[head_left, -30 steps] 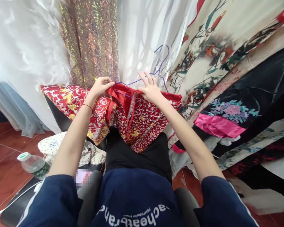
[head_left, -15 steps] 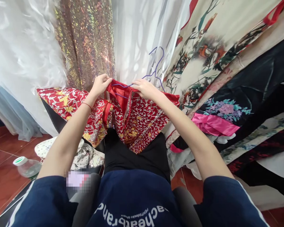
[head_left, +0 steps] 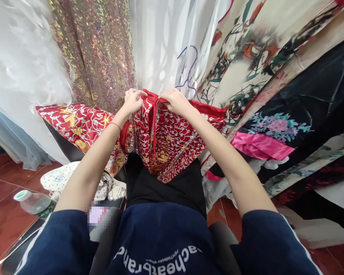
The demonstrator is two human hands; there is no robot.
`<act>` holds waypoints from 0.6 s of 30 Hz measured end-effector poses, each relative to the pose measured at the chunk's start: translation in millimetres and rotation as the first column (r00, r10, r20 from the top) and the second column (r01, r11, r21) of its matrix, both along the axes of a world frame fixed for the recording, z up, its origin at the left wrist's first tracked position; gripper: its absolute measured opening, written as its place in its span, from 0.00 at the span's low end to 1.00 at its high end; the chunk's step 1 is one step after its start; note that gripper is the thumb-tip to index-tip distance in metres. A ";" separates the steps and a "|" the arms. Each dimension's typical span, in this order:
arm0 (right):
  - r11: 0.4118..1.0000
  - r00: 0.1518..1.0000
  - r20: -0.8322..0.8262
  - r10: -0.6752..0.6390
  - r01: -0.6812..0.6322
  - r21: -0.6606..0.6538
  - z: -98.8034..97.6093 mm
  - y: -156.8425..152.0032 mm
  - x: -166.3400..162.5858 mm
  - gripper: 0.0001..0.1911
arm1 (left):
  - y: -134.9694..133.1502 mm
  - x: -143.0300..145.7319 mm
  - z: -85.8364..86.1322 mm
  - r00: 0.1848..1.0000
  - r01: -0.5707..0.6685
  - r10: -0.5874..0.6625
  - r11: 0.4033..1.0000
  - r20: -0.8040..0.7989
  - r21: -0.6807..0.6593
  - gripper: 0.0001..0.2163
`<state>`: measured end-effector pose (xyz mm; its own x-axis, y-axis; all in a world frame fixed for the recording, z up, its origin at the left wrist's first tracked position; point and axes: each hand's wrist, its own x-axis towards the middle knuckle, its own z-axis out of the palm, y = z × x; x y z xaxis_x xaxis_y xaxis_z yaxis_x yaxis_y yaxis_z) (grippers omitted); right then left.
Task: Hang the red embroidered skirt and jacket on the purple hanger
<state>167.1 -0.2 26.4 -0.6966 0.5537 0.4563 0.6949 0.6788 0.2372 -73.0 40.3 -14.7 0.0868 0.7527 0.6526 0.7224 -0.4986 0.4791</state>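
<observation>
A red jacket-like garment with silver and gold embroidery is spread over my black-clad lap, its long sleeve-like part reaching to the left. My left hand grips its red top edge, thumb and index finger at the fabric. Close beside it on the right, my right hand is closed on the opposite part of the edge, where a red trim strip hangs down between the hands. Inside the garment sits a purple hanger; its hook sticks up behind my right hand, while its lower part is hidden by the cloth.
White feathery cloth, a sequined gown and white sheer fabric hang in front. Patterned dresses and a black garment with pink satin crowd the right. A plastic bottle and a dotted pouch are at the left.
My left hand has moved right, towards my right hand. The garment's two top edges have come together over the hanger, covering the opening and the red lining that showed before.
</observation>
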 end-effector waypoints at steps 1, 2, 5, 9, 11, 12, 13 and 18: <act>1.000 1.000 -0.004 0.003 -0.003 0.001 -0.5 0.7 -1.2 0.16 | -4.2 -1.7 -0.7 0.995 0.010 -0.007 1.000 -0.101 0.029 0.19; 1.000 1.000 -0.007 0.007 -0.007 0.003 -0.8 1.0 -1.8 0.17 | -7.6 -2.4 -0.6 0.983 0.041 -0.031 0.998 -0.181 0.053 0.25; 1.000 1.000 -0.001 0.015 -0.015 -0.002 0.1 -0.7 -0.6 0.16 | -13.3 -1.0 4.1 0.941 0.179 -0.142 0.979 -0.306 0.098 0.34; 0.999 0.998 0.031 0.052 -0.051 -0.010 7.2 -7.4 5.9 0.14 | -19.5 0.9 14.3 0.902 0.234 -0.176 0.967 -0.394 0.105 0.14; 0.997 0.995 0.062 0.074 -0.073 -0.016 12.1 -10.4 9.9 0.12 | -26.1 1.5 17.4 0.884 0.241 -0.177 0.966 -0.432 0.097 0.06; 0.997 0.994 0.078 0.082 -0.081 -0.017 14.4 -11.6 11.8 0.11 | -30.3 2.2 18.2 0.877 0.248 -0.180 0.964 -0.446 0.099 0.06; 0.996 0.992 0.093 0.088 -0.087 -0.017 16.5 -12.8 13.7 0.11 | -34.8 3.3 18.7 0.870 0.259 -0.186 0.961 -0.457 0.102 0.07; 0.996 0.989 0.118 0.092 -0.090 -0.018 24.0 -19.3 21.2 0.10 | -55.8 15.7 20.9 0.857 0.283 -0.203 0.954 -0.473 0.103 0.08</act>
